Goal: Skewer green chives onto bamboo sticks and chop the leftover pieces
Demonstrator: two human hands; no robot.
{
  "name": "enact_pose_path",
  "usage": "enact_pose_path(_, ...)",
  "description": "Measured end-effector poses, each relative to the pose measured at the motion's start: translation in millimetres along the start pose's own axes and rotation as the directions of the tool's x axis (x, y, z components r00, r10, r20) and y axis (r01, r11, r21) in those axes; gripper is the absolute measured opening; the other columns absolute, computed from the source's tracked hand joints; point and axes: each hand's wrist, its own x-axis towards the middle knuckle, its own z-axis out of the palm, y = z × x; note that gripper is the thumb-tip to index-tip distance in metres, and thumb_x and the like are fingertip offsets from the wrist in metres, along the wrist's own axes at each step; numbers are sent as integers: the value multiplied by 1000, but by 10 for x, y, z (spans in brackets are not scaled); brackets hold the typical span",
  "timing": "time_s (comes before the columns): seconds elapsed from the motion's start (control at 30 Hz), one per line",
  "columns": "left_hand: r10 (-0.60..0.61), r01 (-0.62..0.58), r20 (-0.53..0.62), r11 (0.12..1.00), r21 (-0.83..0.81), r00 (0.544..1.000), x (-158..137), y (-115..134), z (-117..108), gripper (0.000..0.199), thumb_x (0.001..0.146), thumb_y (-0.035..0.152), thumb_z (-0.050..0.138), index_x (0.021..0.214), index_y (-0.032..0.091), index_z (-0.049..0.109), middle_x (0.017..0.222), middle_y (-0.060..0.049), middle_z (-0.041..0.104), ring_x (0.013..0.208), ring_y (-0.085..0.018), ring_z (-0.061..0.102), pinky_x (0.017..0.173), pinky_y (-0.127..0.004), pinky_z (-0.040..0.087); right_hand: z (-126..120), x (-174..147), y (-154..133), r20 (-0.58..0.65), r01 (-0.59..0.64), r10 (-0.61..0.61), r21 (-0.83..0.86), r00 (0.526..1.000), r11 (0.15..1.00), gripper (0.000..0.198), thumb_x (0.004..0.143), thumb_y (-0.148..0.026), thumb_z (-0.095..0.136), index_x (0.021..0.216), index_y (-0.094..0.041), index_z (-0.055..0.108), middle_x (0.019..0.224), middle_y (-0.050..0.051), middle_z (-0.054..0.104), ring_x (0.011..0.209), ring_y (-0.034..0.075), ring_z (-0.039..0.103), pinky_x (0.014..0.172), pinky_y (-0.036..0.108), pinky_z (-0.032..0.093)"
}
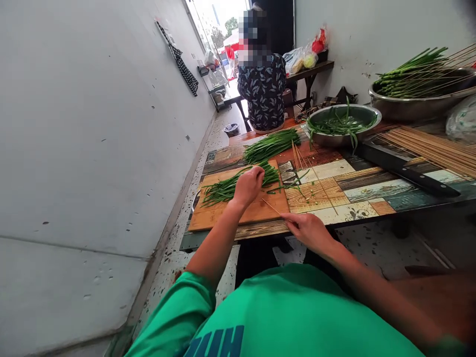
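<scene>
My right hand [307,229] pinches one end of a thin wooden skewer [271,206] at the near edge of the table. The skewer's other end points left over a wooden cutting board [256,212]. A bunch of green garlic chives [221,188] lies across the board. Over these chives, my left hand [251,186] is closed with its fingers curled; what they pinch, if anything, is hidden. Short chive pieces lie at the board's right edge. A second bunch of chives [273,145] rests on the table behind the board.
Several loose skewers [297,157] lie right of the board. A metal bowl of chives [344,139], a black-handled knife [409,171], a skewer pile [431,148] and a larger basin [409,108] with skewered greens stand farther right. A person [262,89] sits beyond the table.
</scene>
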Motion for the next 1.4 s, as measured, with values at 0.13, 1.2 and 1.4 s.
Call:
enact_pose_path(0.13,-28,28,3,994,-107,1000,-65,-57,42,15,90,19,48,89,17,62,78,-4,68,72,-15,60,70,-26,42,-76,196,25,-33,-10,4,-174,999,985,31,89,-22,48,109,-23,71,91,5,74,77,20,69,60,25,46)
enact_pose_path(1.2,-91,100,83,988,-118,992,-193,-47,474,17,90,22,51,90,17,68,92,-6,71,89,-18,63,83,-28,47,63,-5,98,-248,-112,172,236,953,965,33,88,-27,49,110,-18,71,105,5,71,89,19,70,78,26,57)
enact_pose_path(1.4,-73,84,82,988,-128,994,-191,-71,482,17,90,22,51,90,17,67,91,-6,70,87,-17,63,82,-28,47,58,3,85,-265,-96,160,239,951,966,33,87,-27,48,109,-17,71,102,6,72,87,20,71,74,25,57)
